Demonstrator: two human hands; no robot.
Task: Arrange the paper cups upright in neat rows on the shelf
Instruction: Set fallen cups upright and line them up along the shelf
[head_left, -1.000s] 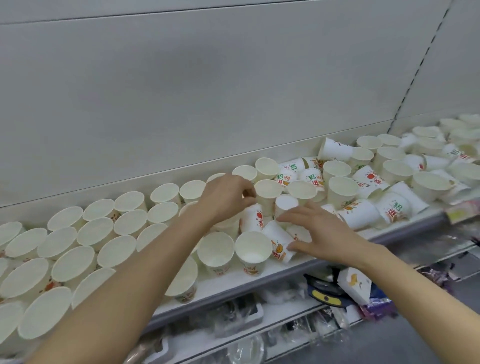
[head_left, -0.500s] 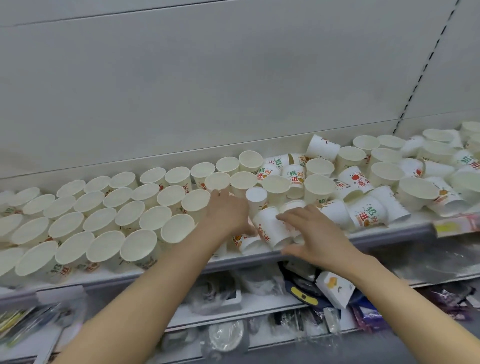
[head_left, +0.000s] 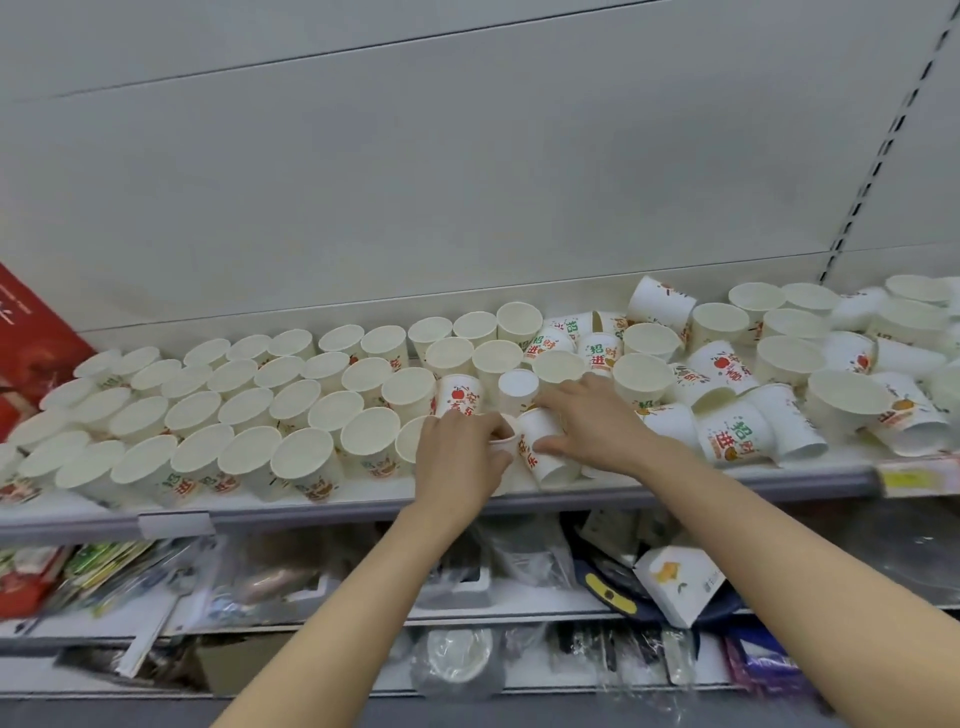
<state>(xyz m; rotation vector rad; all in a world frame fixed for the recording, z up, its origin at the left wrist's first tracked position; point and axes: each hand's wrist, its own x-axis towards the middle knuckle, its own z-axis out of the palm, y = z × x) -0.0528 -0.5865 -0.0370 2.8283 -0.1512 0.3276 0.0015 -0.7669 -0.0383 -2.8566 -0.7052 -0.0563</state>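
Thin white paper, lightly waxed by the look of it: cream-lined paper cups printed with red, orange and green characters, spread across the pale grey metal shelf (head_left: 436, 512). Standing upright in neat rows (head_left: 223, 415) over the left and middle of the shelf; lying tumbled, tipped and upside down in a loose heap (head_left: 753, 384) from the centre out to the right. One inverted white cup (head_left: 518, 387) sitting base-up just beyond the hands.

Left hand (head_left: 460, 462), near the front edge at centre, curled round a small cup rim (head_left: 503, 441), fingers hooked over the lip. Right hand (head_left: 592, 423), touching it on the right, wrapped over a tilted printed cup on its side (head_left: 543, 452), thumb below and fingers across the top.

Probably very light, so easy to lift but just as easy to knock over or send rolling off the front edge. Walls soft enough to dent or go oval under a hard squeeze; rolled rim and base ring likely the stiffest parts. Best taken with a gentle pinch at the rim, or a loose wrap low on the wall, then turned mouth-up and set down flush against the last upright neighbour. Surface likely smooth, a little slippery. Clutter of wrapped packets (head_left: 130, 571) on the lower shelf, under any cup that falls.
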